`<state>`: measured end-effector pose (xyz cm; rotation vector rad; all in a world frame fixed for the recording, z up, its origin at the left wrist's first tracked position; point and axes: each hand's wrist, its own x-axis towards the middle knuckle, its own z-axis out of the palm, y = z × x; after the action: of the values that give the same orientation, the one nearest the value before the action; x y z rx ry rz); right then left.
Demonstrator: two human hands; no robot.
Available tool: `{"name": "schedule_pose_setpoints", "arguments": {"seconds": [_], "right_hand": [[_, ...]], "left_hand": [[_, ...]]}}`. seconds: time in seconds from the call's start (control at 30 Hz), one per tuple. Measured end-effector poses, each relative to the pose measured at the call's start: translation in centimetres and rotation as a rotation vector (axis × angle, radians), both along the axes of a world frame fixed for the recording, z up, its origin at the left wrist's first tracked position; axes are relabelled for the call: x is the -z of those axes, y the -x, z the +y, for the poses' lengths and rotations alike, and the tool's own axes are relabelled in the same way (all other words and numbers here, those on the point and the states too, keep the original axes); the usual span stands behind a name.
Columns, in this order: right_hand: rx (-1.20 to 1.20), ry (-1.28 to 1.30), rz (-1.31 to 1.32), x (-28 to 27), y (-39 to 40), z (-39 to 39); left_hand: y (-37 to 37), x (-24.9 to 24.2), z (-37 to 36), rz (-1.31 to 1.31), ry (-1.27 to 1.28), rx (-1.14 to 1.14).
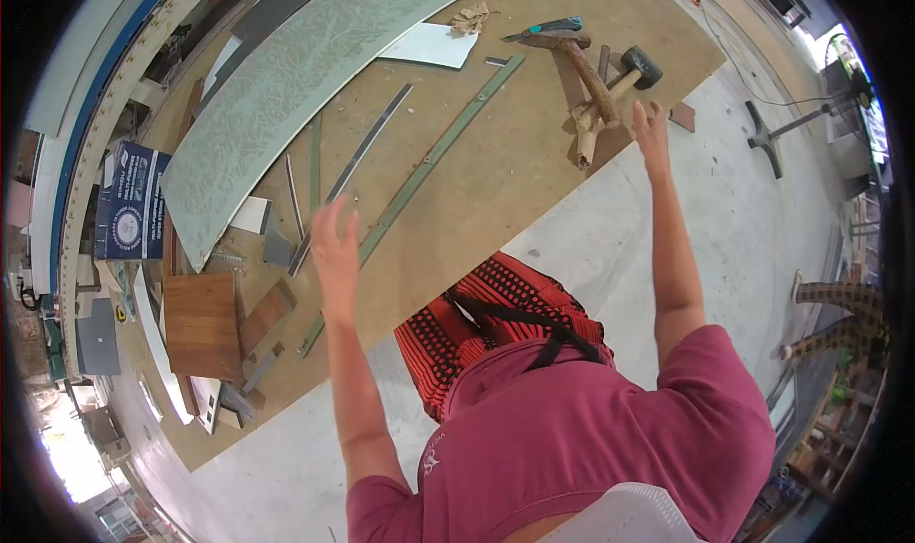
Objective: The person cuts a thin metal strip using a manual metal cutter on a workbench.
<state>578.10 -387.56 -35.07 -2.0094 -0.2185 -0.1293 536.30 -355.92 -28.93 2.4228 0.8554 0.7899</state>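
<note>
My left hand is open over the table, its fingers apart with nothing between them. Beside it lie a narrow grey metal strip and a long green strip with small holes; the hand and forearm overlap part of both. At the right, my right hand is raised and open, fingers spread, near the table's edge. Closest to it is a hammer with a worn wooden handle, which crosses the handle of a black-headed mallet. A teal and black utility knife lies by the hammer's head.
A large pale green patterned panel spans the left of the brown tabletop. Near its lower end are a blue box, a brown wooden board and several offcuts. A white sheet piece and a stand also show.
</note>
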Motion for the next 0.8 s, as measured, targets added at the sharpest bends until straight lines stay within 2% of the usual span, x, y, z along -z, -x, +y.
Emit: {"name": "schedule_pose_setpoints", "arguments": {"seconds": [0.03,0.1,0.17,0.2,0.23,0.3,0.37,0.4,0.47,0.53,0.63,0.77,0.8], "right_hand": [[-0.006,0.002,0.007,0.1,-1.6,0.2],[-0.172,-0.044,0.528,-0.1,-4.5,1.3],[-0.157,-0.032,0.526,1.3,-7.1,3.4],[-0.144,0.185,0.467,2.1,-8.4,4.2],[-0.126,0.401,0.407,3.0,-9.2,4.5],[-0.129,0.335,0.306,3.2,-9.5,4.9],[-0.123,0.482,0.247,1.6,-9.4,5.1],[-0.130,0.476,0.253,2.5,-10.7,5.1],[-0.042,0.615,-0.015,4.1,-14.0,4.1],[0.041,0.735,0.108,3.6,-17.0,3.4],[0.035,0.651,0.071,0.5,-16.6,1.2],[-0.014,0.613,-0.027,1.5,-17.1,-1.1],[0.084,0.644,-0.256,0.5,-14.4,-0.1]], "left_hand": [[0.7,0.0,-1.9,-0.028,0.118,0.022],[2.1,0.7,-5.4,-0.037,0.268,0.053],[3.3,1.9,-8.4,-0.021,0.399,0.035],[3.8,2.5,-9.7,-0.019,0.502,0.009],[4.2,3.0,-10.9,-0.020,0.496,0.006],[4.6,4.4,-12.5,-0.090,0.751,-0.070],[5.0,6.3,-13.5,-0.124,0.781,-0.077],[4.9,6.4,-13.7,-0.155,0.819,-0.079],[4.5,6.1,-14.0,-0.148,0.816,-0.090],[4.0,5.7,-13.7,-0.144,0.818,-0.098],[3.6,5.6,-13.3,-0.176,0.840,-0.123],[3.2,6.5,-13.0,-0.151,0.768,-0.142],[3.2,6.8,-12.9,-0.119,0.736,-0.149]]}}
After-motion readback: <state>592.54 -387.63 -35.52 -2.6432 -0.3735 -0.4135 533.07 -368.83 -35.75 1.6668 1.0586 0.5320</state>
